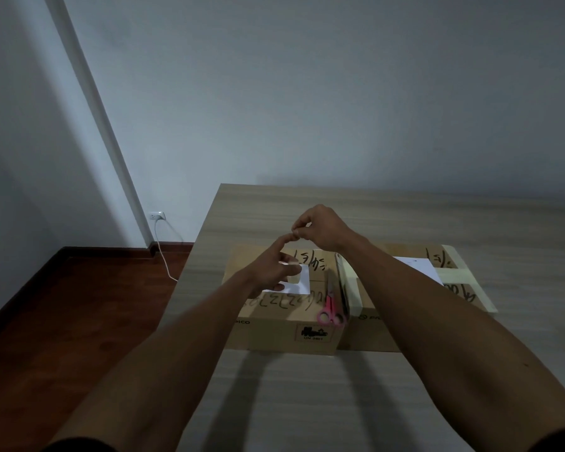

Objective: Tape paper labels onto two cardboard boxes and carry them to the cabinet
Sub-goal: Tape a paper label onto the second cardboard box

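On the wood-grain table (pixel 405 216), two cardboard boxes; left box (pixel 287 331) reads "UN 3481". Left hand (pixel 271 269) relaxed above its paper label (pixel 302 282); right hand (pixel 320 226) pinches something unclear.

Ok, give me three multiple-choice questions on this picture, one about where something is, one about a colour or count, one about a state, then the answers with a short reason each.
1. Where do the pink-handled scissors lie?
A. on the left brown cardboard box
B. on the floor
C. in the left hand

2. How many cardboard boxes stand on the pale wood-grain table?
A. one
B. two
C. four

3. What is the right hand doing?
A. lying flat on the table
B. raised with fingertips pinched together
C. gripping the scissors

Answers:
1 A, they rest at that box's near right corner.
2 B, the left box and the right brown cardboard box stand side by side.
3 B, it is raised above the boxes with fingertips together.
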